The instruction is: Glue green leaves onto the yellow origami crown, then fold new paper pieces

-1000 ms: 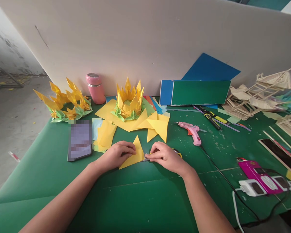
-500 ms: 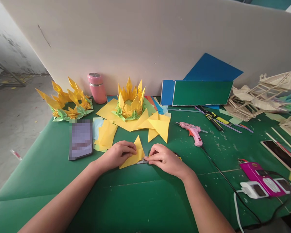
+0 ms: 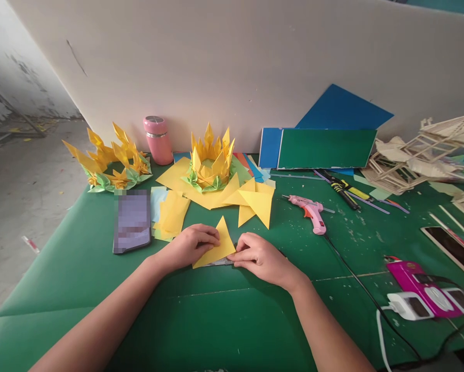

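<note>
A folded yellow paper triangle [image 3: 220,247] lies on the green table between my hands. My left hand [image 3: 191,245] has its fingers closed on the triangle's left side. At its lower right corner, my right hand [image 3: 260,258] pinches the paper between thumb and fingers. The grey metal blades of what look like scissors [image 3: 221,262] show beneath the paper's lower edge. Most of that tool is hidden by the paper and my right hand. More yellow paper pieces [image 3: 258,199] lie just beyond.
Two yellow-and-green paper crowns [image 3: 210,173] stand at the back, near a pink flask [image 3: 158,140]. To the left lies a phone [image 3: 133,222]. On the right are a pink glue gun [image 3: 309,211] with its cord, a magenta power strip [image 3: 421,287] and wooden stick models [image 3: 404,160].
The paper's right part, bent up before, now lies flatter over the blades. My right hand has stayed at that corner. The whole view has shifted slightly.
</note>
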`<action>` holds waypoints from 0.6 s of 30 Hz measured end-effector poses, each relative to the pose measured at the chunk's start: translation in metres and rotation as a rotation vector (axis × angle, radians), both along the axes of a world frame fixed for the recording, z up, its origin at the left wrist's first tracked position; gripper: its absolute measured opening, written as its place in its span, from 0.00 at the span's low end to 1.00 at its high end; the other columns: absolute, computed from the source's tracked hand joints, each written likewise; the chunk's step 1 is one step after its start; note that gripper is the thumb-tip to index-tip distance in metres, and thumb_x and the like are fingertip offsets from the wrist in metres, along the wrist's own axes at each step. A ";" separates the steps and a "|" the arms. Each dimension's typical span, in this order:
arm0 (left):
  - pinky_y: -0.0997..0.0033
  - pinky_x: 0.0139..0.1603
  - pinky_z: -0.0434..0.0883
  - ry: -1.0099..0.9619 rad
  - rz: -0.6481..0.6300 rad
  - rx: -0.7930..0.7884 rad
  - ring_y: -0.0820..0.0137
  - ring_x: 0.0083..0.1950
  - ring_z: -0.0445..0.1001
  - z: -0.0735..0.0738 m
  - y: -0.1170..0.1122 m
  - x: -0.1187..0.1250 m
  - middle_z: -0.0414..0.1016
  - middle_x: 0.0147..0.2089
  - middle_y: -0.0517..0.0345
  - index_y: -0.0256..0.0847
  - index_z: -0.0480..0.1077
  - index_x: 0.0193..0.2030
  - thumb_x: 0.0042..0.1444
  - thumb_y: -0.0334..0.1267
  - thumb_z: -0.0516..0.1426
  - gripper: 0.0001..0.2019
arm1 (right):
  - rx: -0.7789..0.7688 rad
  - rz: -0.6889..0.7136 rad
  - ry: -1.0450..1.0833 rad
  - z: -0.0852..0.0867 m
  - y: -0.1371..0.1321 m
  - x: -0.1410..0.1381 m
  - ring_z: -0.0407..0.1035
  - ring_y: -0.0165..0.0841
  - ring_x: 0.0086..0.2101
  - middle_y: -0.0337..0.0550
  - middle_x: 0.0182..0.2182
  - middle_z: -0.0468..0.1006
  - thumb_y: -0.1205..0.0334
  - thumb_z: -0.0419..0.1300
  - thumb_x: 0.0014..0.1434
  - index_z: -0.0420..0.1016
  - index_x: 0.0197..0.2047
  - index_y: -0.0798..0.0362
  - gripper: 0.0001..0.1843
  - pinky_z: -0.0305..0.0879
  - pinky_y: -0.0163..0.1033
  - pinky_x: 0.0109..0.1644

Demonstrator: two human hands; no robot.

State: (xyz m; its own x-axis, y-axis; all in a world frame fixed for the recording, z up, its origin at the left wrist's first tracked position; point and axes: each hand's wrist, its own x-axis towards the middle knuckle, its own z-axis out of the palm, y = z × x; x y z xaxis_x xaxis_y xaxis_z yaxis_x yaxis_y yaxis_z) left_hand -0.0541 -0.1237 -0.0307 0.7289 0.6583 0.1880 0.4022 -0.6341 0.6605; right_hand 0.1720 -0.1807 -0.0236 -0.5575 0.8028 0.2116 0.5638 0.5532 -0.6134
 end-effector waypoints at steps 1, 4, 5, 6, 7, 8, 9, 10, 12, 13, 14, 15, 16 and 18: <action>0.69 0.50 0.73 0.001 0.000 0.000 0.67 0.45 0.76 0.000 0.000 0.000 0.78 0.44 0.52 0.40 0.78 0.38 0.58 0.29 0.52 0.12 | 0.009 -0.003 0.000 0.000 0.000 -0.001 0.66 0.33 0.33 0.42 0.29 0.68 0.67 0.62 0.59 0.82 0.37 0.52 0.07 0.66 0.37 0.34; 0.69 0.49 0.73 -0.004 -0.003 -0.001 0.68 0.45 0.76 0.000 0.001 0.000 0.78 0.44 0.53 0.41 0.78 0.37 0.58 0.28 0.52 0.13 | 0.011 0.000 0.003 -0.001 0.000 -0.005 0.66 0.33 0.33 0.42 0.29 0.68 0.67 0.61 0.59 0.82 0.37 0.51 0.07 0.66 0.37 0.34; 0.69 0.49 0.73 -0.007 -0.004 -0.002 0.68 0.44 0.77 0.000 0.001 0.000 0.78 0.43 0.53 0.41 0.78 0.37 0.58 0.28 0.52 0.13 | 0.009 0.000 0.006 -0.001 0.000 -0.007 0.66 0.33 0.33 0.42 0.29 0.68 0.67 0.61 0.59 0.82 0.37 0.51 0.07 0.66 0.37 0.34; 0.69 0.49 0.73 -0.009 -0.005 -0.002 0.68 0.44 0.77 0.000 0.001 0.000 0.78 0.43 0.53 0.41 0.78 0.37 0.58 0.29 0.52 0.13 | 0.008 -0.001 0.009 -0.001 -0.001 -0.008 0.66 0.33 0.33 0.42 0.29 0.68 0.67 0.61 0.59 0.82 0.37 0.51 0.07 0.66 0.38 0.34; 0.69 0.49 0.73 -0.011 -0.006 -0.002 0.68 0.44 0.77 0.000 0.001 0.000 0.78 0.43 0.53 0.41 0.78 0.37 0.58 0.29 0.52 0.12 | 0.004 0.001 0.015 -0.001 -0.001 -0.009 0.66 0.34 0.33 0.42 0.29 0.69 0.67 0.61 0.59 0.82 0.37 0.51 0.07 0.66 0.38 0.35; 0.69 0.49 0.73 -0.014 -0.009 -0.002 0.68 0.44 0.77 0.000 0.001 0.000 0.78 0.43 0.53 0.41 0.78 0.37 0.58 0.29 0.52 0.12 | -0.007 0.014 0.025 -0.001 -0.002 -0.009 0.66 0.34 0.34 0.42 0.29 0.69 0.66 0.61 0.59 0.82 0.37 0.51 0.07 0.67 0.38 0.35; 0.69 0.49 0.73 -0.015 -0.010 -0.004 0.68 0.45 0.77 0.000 0.001 0.000 0.78 0.43 0.53 0.41 0.78 0.37 0.58 0.29 0.52 0.13 | -0.026 0.037 0.038 -0.001 -0.003 -0.008 0.67 0.34 0.34 0.42 0.29 0.69 0.66 0.61 0.59 0.82 0.37 0.50 0.07 0.67 0.37 0.36; 0.69 0.49 0.73 -0.015 -0.012 -0.006 0.68 0.45 0.77 0.000 0.001 0.000 0.78 0.43 0.53 0.41 0.78 0.37 0.58 0.29 0.52 0.12 | -0.054 0.066 0.057 -0.001 -0.004 -0.007 0.67 0.33 0.35 0.42 0.30 0.70 0.65 0.61 0.60 0.83 0.37 0.49 0.07 0.67 0.37 0.37; 0.69 0.50 0.73 -0.014 -0.015 -0.012 0.67 0.45 0.77 0.000 0.002 0.000 0.79 0.44 0.52 0.41 0.77 0.38 0.58 0.29 0.52 0.12 | -0.121 0.109 0.108 0.000 -0.005 0.000 0.68 0.32 0.35 0.42 0.30 0.71 0.63 0.62 0.59 0.83 0.37 0.48 0.07 0.68 0.36 0.37; 0.69 0.50 0.72 -0.014 -0.014 -0.016 0.67 0.46 0.77 0.000 0.002 -0.001 0.78 0.44 0.52 0.41 0.77 0.38 0.59 0.29 0.51 0.12 | -0.149 0.108 0.136 0.001 -0.005 0.004 0.68 0.32 0.35 0.42 0.31 0.71 0.62 0.62 0.59 0.83 0.38 0.48 0.07 0.68 0.36 0.37; 0.68 0.50 0.72 -0.012 -0.012 -0.020 0.67 0.46 0.76 0.001 0.001 -0.001 0.78 0.45 0.52 0.40 0.77 0.39 0.59 0.30 0.51 0.12 | -0.167 0.084 0.165 0.002 -0.004 0.010 0.69 0.32 0.35 0.42 0.31 0.71 0.62 0.62 0.59 0.82 0.39 0.48 0.07 0.68 0.36 0.37; 0.68 0.50 0.72 -0.010 -0.009 -0.021 0.67 0.46 0.76 0.001 0.001 -0.001 0.78 0.45 0.52 0.41 0.76 0.40 0.60 0.31 0.50 0.13 | -0.172 0.039 0.188 0.004 -0.003 0.017 0.69 0.32 0.34 0.42 0.31 0.71 0.61 0.61 0.60 0.82 0.41 0.48 0.08 0.68 0.36 0.36; 0.68 0.50 0.72 -0.006 -0.002 -0.018 0.66 0.46 0.76 0.002 0.000 -0.001 0.78 0.45 0.52 0.41 0.76 0.41 0.61 0.32 0.49 0.14 | -0.167 -0.016 0.200 0.005 -0.002 0.024 0.69 0.32 0.33 0.42 0.32 0.71 0.61 0.61 0.60 0.81 0.42 0.48 0.09 0.68 0.36 0.35; 0.65 0.50 0.72 0.024 0.017 -0.008 0.65 0.48 0.75 0.005 -0.003 0.000 0.77 0.47 0.51 0.41 0.75 0.45 0.62 0.35 0.49 0.13 | -0.132 -0.183 0.169 0.009 0.001 0.037 0.69 0.32 0.32 0.41 0.32 0.70 0.61 0.59 0.60 0.80 0.44 0.47 0.10 0.67 0.37 0.34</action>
State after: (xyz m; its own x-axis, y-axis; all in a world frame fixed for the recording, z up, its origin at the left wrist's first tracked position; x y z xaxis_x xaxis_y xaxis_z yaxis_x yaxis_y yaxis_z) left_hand -0.0538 -0.1264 -0.0260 0.7215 0.6724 0.1653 0.4287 -0.6213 0.6559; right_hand 0.2090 -0.1797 -0.0151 -0.3661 0.9137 0.1765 0.5305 0.3607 -0.7671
